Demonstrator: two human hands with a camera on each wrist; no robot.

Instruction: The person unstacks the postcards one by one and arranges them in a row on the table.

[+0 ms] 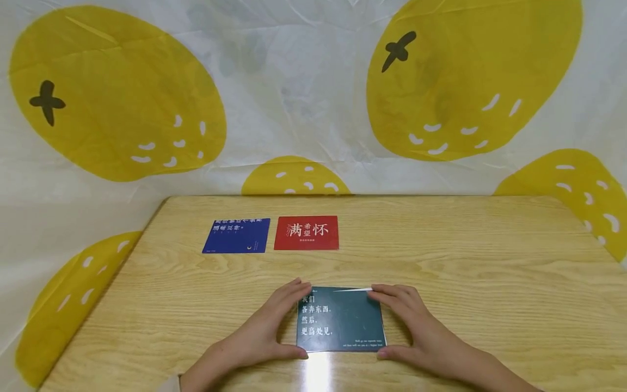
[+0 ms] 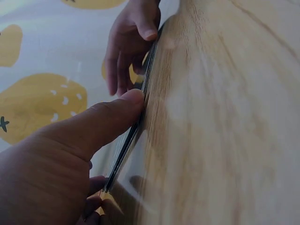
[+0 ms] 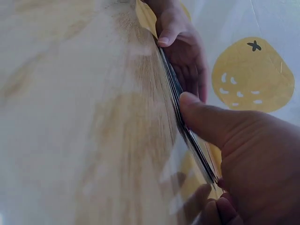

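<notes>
A: Main item? Where is it?

B: Thin stack of dark green rectangular cards [image 1: 340, 319] with white Chinese print, lying flat at the near middle of the light wooden table [image 1: 490, 283]. The wrist views show several card edges, so it is a stack, not a single card.

A: Hands?

B: Left hand [image 1: 259, 332] grasps the stack's left side: thumb on the near edge, fingers curled over the far left corner. Right hand [image 1: 421, 329] mirrors that on the right side. Both grasp the stack, squaring it between them. One pale card corner sticks out at the far edge by the right fingertips.

A: Anything else out?

B: Two single cards lie farther back, left of centre: a dark blue rectangular card [image 1: 237, 236] and, just to its right, a red rectangular card [image 1: 306, 233] with big white characters. They sit close but apart. A white cloth with yellow fruit prints [image 1: 294, 98] hangs behind the table.

A: Progress?

B: My read: two cards are laid out and the rest are in hand, so it's early. The green top card hasn't been placed yet.
</notes>
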